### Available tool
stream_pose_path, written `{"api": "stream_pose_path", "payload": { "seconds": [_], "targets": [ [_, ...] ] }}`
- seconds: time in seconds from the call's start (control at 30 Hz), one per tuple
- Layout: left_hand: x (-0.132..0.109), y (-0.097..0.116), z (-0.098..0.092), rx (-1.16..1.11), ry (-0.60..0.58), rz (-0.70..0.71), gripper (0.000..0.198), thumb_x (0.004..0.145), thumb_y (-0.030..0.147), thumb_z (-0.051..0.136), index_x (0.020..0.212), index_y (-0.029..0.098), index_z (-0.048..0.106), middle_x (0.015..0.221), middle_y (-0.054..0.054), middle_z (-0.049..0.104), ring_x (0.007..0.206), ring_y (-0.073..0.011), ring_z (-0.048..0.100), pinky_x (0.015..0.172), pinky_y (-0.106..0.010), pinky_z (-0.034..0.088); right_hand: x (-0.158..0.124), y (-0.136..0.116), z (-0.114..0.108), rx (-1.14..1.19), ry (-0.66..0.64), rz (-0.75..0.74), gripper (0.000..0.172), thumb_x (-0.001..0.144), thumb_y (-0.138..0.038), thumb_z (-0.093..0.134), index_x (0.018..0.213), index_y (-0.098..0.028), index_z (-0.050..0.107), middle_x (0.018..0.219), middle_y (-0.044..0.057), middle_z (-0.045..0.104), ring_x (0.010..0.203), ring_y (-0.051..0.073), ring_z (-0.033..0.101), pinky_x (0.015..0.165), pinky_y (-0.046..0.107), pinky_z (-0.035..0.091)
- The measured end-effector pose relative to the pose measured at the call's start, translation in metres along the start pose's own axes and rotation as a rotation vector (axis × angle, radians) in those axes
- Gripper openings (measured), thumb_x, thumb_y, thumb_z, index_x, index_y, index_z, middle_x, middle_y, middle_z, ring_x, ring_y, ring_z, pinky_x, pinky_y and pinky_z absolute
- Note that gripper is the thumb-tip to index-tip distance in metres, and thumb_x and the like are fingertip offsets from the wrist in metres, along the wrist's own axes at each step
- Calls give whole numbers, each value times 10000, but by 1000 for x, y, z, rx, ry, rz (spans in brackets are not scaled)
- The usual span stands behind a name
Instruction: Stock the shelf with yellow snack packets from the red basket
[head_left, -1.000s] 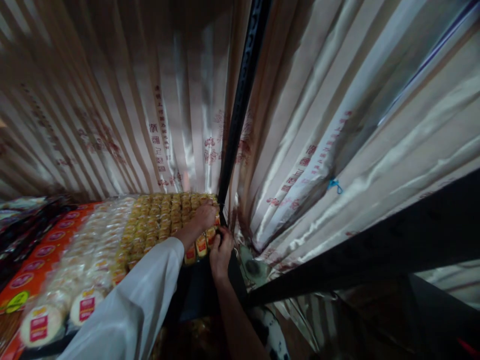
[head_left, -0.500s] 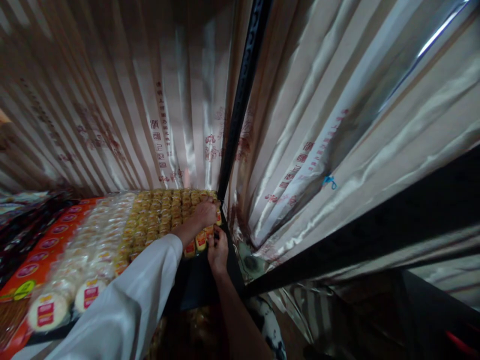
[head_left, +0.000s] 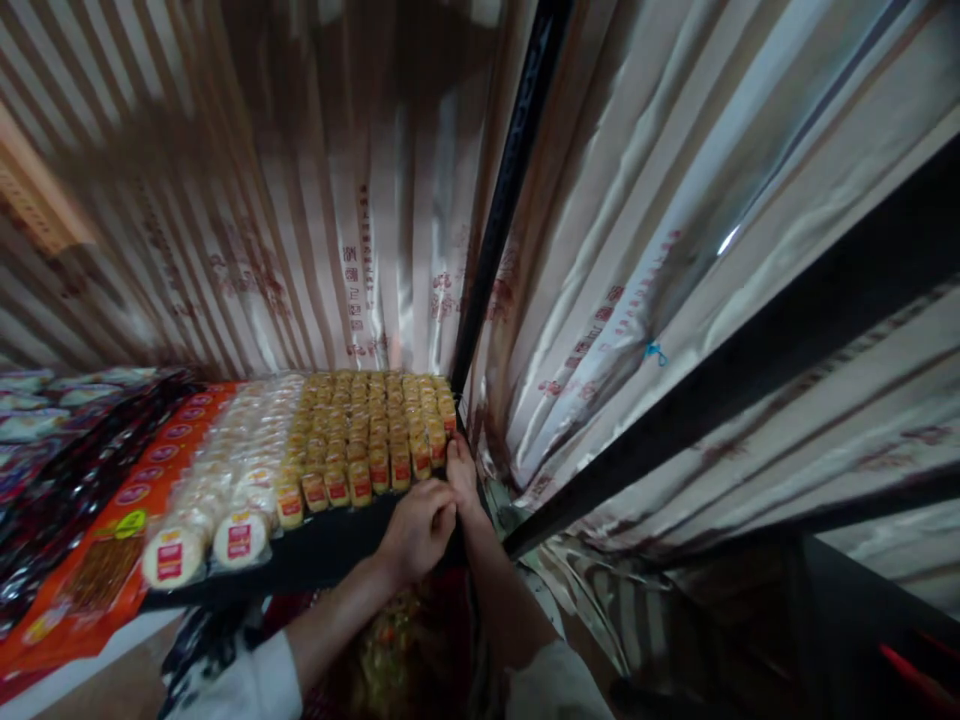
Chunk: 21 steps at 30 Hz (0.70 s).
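My left hand [head_left: 421, 528] is in front of the black shelf's front edge, its fingers curled in and nothing visible in them. It overlaps or touches my right wrist; I cannot tell which. My right hand [head_left: 463, 474] is at the right end of the shelf, fingers stretched forward along the side of the last row of small wrapped yellow cakes [head_left: 441, 438]. Its fingertips lie by the end packet. These cakes stand in tight rows, with red labels on the front ones.
Left of the cakes are rows of round white wrapped cakes [head_left: 241, 540], orange snack packs [head_left: 163, 450] and dark shiny packets [head_left: 90, 455]. A black post [head_left: 499, 215] rises at the shelf's back right corner. Pleated curtains [head_left: 405, 200] hang behind. A black bar [head_left: 675, 400] runs along the right.
My left hand has pulled back from the top of the cakes to the front of the shelf. My right hand now lies along the row's right side. The view has shifted.
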<state>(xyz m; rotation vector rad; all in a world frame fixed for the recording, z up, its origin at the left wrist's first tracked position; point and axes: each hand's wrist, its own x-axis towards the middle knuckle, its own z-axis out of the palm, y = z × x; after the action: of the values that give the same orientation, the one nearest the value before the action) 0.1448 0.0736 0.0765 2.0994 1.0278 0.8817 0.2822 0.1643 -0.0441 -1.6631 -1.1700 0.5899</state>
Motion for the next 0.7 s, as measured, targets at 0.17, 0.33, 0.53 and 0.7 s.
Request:
{"api": "stream_pose_path", "payload": {
  "seconds": [0.17,0.33,0.53,0.7],
  "targets": [
    [-113,-23,12,-180,1,-300,254,764,153,472,801,272,694,839,-23,694,819,-201,639,746,-303,501,2,-9,-3,21,-81,67,468,861,-348,326,1246,-146,499,1314,106,510,1226,189,442,1058,366,305],
    [-168,-44,7,-205,79,-497,255,787,210,446,843,195,694,867,-72,695,849,-203,636,776,-306,480,-6,-23,-5,38,-25,46,410,855,-306,377,1159,-96,556,1370,149,428,1283,193,347,1076,371,238],
    [-187,-76,33,-295,-5,-730,281,700,134,456,840,158,698,881,-74,708,858,-208,637,807,-311,468,-77,-60,-22,137,146,-70,375,899,-343,329,1154,-130,502,1154,123,581,1042,156,538,895,310,421],
    [-178,-93,66,-596,-32,-1022,274,646,85,506,829,170,692,950,-77,706,934,-228,625,853,-327,458,-174,-52,-34,-21,-437,-177,250,888,-313,409,948,-181,612,807,38,670,764,145,622,726,250,468]
  ]
}}
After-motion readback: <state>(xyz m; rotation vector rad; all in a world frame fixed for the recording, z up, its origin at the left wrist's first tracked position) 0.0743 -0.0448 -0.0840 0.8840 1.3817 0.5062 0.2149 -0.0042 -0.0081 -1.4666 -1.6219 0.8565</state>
